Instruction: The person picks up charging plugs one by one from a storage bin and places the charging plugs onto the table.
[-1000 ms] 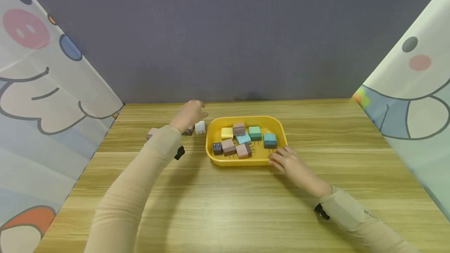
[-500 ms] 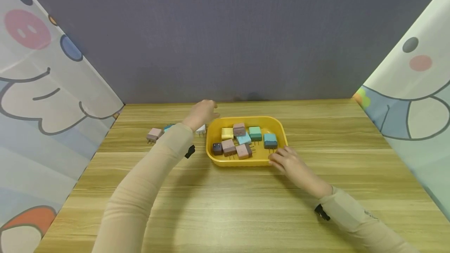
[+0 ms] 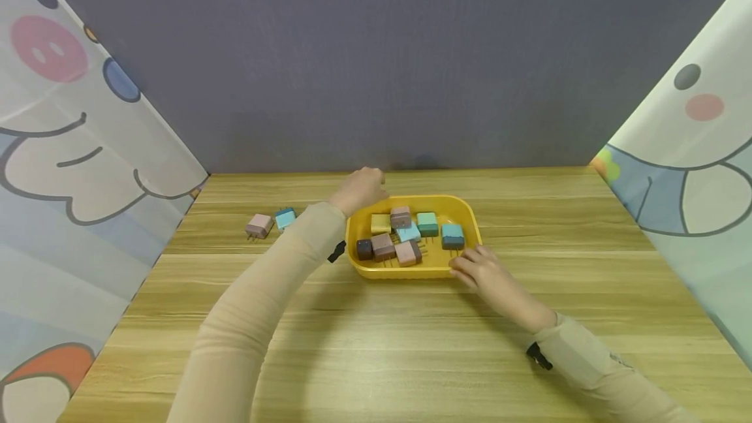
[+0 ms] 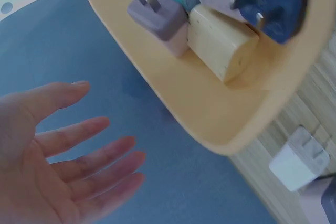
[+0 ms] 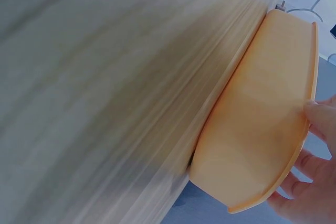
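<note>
A yellow plastic tray (image 3: pixel 405 273) holds several plug-in chargers, among them a yellow one (image 4: pixel 220 40), a green one (image 3: pixel 427 224), a blue one (image 3: pixel 452 236) and a black one (image 3: pixel 364 250). Over the tray's back left corner is my left hand (image 3: pixel 360 189); the left wrist view shows its fingers spread with nothing in them. My right hand (image 3: pixel 490 279) grips the tray's front right rim, thumb outside and fingers reaching over the edge, as the right wrist view confirms. Left of the tray, a white charger (image 4: pixel 299 161) lies on the table, hidden by the left arm in the head view.
Farther left on the wooden table (image 3: pixel 376 344) lie a pink charger (image 3: pixel 259 226) and a light blue one (image 3: pixel 285 218). A grey partition (image 3: pixel 399 64) rises behind the table, and printed cartoon curtains (image 3: pixel 70 168) hang at both sides.
My left hand has moved right, from above the chargers on the table to over the tray's back left corner. The pink and blue chargers have come into view. My right hand stays on the rim.
</note>
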`<state>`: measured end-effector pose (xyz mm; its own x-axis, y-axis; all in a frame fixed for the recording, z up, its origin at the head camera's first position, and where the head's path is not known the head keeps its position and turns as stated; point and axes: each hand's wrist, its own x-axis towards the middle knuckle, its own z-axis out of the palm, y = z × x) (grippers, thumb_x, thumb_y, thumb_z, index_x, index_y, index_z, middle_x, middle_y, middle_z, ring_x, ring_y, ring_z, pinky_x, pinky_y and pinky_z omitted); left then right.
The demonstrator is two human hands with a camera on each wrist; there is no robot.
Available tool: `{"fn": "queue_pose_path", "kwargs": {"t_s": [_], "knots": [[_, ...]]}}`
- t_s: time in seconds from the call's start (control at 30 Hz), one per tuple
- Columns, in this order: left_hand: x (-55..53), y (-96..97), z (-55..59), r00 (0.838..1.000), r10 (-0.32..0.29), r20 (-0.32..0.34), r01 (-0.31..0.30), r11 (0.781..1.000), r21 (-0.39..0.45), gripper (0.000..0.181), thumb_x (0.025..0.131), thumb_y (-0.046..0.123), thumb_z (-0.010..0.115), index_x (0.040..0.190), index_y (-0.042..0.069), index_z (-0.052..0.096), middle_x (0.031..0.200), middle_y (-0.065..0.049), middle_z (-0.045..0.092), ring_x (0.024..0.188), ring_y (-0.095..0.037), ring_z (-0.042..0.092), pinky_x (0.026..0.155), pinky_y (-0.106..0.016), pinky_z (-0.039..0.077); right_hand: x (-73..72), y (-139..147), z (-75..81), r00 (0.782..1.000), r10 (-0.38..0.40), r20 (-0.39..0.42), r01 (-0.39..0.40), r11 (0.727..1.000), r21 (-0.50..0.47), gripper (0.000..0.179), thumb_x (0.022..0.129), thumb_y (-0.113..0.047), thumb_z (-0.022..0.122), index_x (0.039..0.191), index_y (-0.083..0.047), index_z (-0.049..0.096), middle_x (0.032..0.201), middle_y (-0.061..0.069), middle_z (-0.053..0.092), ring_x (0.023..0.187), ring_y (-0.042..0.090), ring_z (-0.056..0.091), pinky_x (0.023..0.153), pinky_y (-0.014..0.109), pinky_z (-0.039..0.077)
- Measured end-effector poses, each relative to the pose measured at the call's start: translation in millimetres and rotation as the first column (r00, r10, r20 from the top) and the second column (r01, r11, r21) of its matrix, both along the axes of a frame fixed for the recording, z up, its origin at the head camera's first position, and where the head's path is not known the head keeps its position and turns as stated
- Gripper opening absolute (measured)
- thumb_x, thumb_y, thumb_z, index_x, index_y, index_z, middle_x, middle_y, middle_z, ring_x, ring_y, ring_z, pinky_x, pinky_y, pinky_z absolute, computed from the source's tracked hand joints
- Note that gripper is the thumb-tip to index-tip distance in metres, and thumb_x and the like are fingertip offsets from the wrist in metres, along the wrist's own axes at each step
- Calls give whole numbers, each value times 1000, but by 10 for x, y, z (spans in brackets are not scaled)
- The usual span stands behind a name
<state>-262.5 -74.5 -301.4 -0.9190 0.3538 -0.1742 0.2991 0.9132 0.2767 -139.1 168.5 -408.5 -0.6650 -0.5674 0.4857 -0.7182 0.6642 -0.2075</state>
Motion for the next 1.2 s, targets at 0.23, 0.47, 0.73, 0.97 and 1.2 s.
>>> {"fn": "queue_pose_path", "kwargs": {"t_s": [0.23, 0.47, 0.73, 0.97, 1.2], "knots": [[-14, 143, -51, 999, 25, 47, -25, 1000, -4, 29, 85, 20, 57, 63, 10, 41, 58, 3, 31, 51, -10, 27, 47, -23, 25, 3, -1, -2, 1000, 2, 0, -2, 1000, -8, 11, 75, -9, 67, 86, -6, 65, 81, 1, 57, 76, 17, 47, 81, 43, 40], [-11, 249, -123, 998, 14, 61, -15, 1000, 10, 35, 85, 19, 58, 57, 12, 37, 52, 3, 30, 47, -9, 27, 46, -21, 30, 4, 5, -1, 1000, -3, -6, 3, 1000, -3, 12, 74, -9, 67, 86, -6, 65, 80, 1, 57, 76, 17, 47, 81, 44, 40], [5, 337, -175, 997, 32, 68, -35, 999, 40, 32, 82, 17, 60, 61, 12, 36, 59, 1, 31, 52, -11, 28, 47, -24, 28, 0, 6, -6, 1000, 4, -16, -4, 1000, 0, 13, 74, -9, 68, 86, -6, 66, 81, 1, 58, 76, 18, 48, 78, 43, 41], [6, 413, -219, 998, 12, 62, -12, 1000, 0, 16, 83, 19, 60, 76, 8, 50, 75, -3, 49, 63, -15, 40, 59, -27, 37, 1, 1, -1, 1000, 3, -11, -3, 1000, -8, 13, 73, -9, 68, 86, -6, 66, 80, 1, 58, 76, 18, 48, 79, 43, 41], [-6, 495, -275, 998, 23, 63, -20, 999, -51, 18, 84, 21, 60, 94, 6, 63, 100, -7, 61, 72, -15, 47, 68, -28, 44, -14, -1, -23, 999, 8, -52, -9, 1000, -16, 15, 70, -7, 70, 84, -5, 65, 79, 2, 57, 75, 18, 49, 77, 43, 41]]}}
